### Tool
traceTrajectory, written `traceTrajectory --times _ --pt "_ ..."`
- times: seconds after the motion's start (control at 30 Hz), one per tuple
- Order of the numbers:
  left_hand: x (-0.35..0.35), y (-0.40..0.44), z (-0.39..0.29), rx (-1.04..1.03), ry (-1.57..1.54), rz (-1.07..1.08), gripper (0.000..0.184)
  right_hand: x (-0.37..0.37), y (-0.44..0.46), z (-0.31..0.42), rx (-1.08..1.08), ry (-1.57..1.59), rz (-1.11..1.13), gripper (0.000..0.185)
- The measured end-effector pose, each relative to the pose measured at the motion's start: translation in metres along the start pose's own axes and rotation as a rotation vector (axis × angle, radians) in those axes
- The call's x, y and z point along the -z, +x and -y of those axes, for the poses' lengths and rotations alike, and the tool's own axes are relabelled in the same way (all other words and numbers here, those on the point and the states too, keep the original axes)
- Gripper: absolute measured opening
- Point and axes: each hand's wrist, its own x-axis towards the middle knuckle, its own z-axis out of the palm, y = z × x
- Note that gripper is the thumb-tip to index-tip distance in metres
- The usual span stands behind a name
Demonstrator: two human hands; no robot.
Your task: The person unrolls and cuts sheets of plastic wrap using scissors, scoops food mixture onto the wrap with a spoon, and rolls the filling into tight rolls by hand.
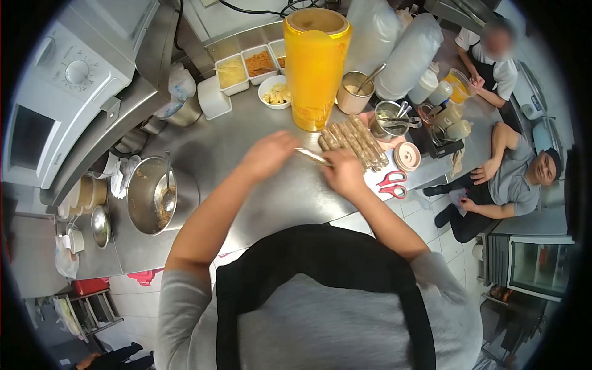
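Observation:
A slim, pale roll that looks wrapped in clear film (312,156) is held level above the steel counter, one end at each hand. My left hand (271,155) is closed at its left end, slightly blurred. At the right end, my right hand (345,171) has its fingers closed round it. Just beyond my right hand lies a row of similar film-wrapped brown rolls (353,139). A large yellow roll of cling film (316,80) stands upright behind my hands. Red-handled scissors (393,179) lie to the right, near the counter's front edge.
A deep steel pot (185,192) with a ladle stands at left. Food tubs (232,75) and a white bowl (274,102) line the back. Squeeze bottles (424,86) and a utensil pot (388,127) crowd the right. Two people (521,166) are at the right.

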Motion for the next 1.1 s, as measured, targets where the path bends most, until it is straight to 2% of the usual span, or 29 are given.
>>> traceTrajectory --times 0.03,0.13,0.2,0.5,0.6,0.7,0.8,0.9,1.1 --pt "-0.008 0.024 -0.013 -0.070 -0.002 0.041 0.025 0.017 -0.010 -0.012 0.006 -0.027 -0.099 0.025" --pt "-0.032 0.083 -0.032 -0.179 -0.016 0.040 0.026 0.053 -0.024 -0.032 -0.138 -0.117 -0.139 0.024" --pt "-0.049 0.109 -0.030 -0.217 -0.008 0.027 0.027 0.057 -0.024 -0.041 -0.136 -0.193 -0.176 0.025" --pt "-0.078 0.137 -0.017 -0.242 0.096 0.042 0.027 0.053 -0.018 -0.048 -0.097 -0.341 -0.254 0.030" --pt "-0.074 0.137 -0.022 -0.159 0.008 0.037 0.034 0.054 -0.017 -0.052 0.070 -0.293 -0.379 0.030" --pt "-0.067 0.138 -0.030 -0.169 0.000 -0.074 0.042 0.042 -0.023 -0.061 0.011 -0.100 -0.360 0.030" --pt "-0.078 0.142 -0.019 -0.221 0.021 -0.026 0.052 0.039 -0.026 -0.074 0.075 -0.091 -0.343 0.031" --pt "-0.083 0.146 -0.012 -0.228 0.046 0.077 0.053 0.039 -0.028 -0.079 0.095 -0.022 -0.310 0.031" --pt "-0.075 0.149 -0.029 -0.158 0.008 -0.022 0.050 0.045 -0.032 -0.070 0.029 -0.013 -0.293 0.028"
